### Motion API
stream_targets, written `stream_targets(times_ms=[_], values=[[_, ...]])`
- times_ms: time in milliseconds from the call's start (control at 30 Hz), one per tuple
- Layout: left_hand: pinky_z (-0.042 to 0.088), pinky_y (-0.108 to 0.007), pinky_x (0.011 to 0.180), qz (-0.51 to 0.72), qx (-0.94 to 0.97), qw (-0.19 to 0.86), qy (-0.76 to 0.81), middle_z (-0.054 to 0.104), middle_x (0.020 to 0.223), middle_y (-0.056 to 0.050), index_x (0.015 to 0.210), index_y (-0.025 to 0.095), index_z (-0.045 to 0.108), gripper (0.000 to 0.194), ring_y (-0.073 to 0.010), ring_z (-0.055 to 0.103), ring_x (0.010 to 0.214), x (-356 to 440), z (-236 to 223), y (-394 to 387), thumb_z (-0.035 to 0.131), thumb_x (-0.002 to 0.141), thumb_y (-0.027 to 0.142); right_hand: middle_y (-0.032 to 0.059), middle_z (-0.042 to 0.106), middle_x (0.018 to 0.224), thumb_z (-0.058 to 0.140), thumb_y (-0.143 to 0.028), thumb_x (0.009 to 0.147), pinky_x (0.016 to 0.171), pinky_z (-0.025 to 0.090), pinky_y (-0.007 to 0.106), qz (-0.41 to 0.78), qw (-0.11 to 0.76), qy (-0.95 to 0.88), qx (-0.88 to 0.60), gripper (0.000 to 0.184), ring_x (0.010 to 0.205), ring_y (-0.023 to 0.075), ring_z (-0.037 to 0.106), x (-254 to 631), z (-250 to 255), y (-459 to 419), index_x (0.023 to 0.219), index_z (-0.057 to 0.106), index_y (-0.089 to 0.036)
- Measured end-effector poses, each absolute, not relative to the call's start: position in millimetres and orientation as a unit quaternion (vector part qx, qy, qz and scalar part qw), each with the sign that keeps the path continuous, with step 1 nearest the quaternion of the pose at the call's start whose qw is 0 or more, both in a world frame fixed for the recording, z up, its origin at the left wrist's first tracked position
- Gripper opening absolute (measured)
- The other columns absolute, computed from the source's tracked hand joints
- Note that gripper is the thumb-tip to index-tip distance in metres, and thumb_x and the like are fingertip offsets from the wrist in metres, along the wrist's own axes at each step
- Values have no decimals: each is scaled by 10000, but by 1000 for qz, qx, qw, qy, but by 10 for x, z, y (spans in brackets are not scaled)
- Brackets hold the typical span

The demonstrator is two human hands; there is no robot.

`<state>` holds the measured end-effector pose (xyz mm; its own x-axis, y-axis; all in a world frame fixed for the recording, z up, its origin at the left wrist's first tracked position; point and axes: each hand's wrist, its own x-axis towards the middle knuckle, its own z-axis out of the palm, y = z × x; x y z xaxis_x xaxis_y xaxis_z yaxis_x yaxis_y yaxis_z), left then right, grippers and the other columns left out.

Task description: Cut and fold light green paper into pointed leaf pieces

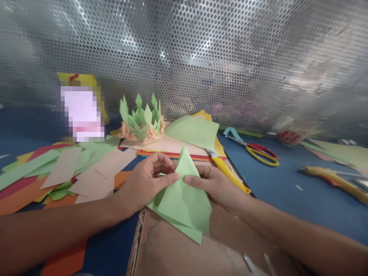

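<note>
Between my two hands is a folded sheet of light green paper, its pointed tip upward and its layers spread apart at the bottom. My left hand pinches the left side of the fold near the tip. Thumb in front and fingers behind, my right hand grips the right side. Below the paper lies a brown cardboard board. Just behind my right hand rests a yellow-handled cutter. Farther back stands a ring of green folded paper points with peach paper pieces.
Paper strips in several colours cover the left. Stacked sheets lie behind my hands. Red-and-yellow scissors, a yellow glue gun and more paper lie on the blue table at right. A perforated metal panel rises behind.
</note>
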<state>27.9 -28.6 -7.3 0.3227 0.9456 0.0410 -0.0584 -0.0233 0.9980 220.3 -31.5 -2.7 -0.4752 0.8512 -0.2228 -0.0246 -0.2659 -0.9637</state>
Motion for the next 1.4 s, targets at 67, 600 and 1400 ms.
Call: stream_targets(times_ms=[67,600,1400], values=[[472,-232,636,430,573,582,385,616,886,-9,798,195,477,271,-139,584,759,267,-85,-282,721,718,283,50,697,885,727,-375,722,686,501,282,691,319,-512,-398,358,776,159,639,2198,-26,-319,1013,659,-179],[465,-211,624,429,611,524,411,615,824,-7,859,201,607,189,-142,571,743,258,-94,-300,707,719,280,35,682,824,763,-361,676,668,510,297,688,323,-503,-410,318,725,162,636,2185,-43,-332,893,648,-161],[512,-191,660,349,706,504,354,486,1319,-27,1135,252,640,393,-63,518,691,291,-35,-394,574,769,125,-24,564,573,724,-479,696,563,416,250,657,401,-474,-427,320,568,121,534,2197,-68,-289,704,604,-183]])
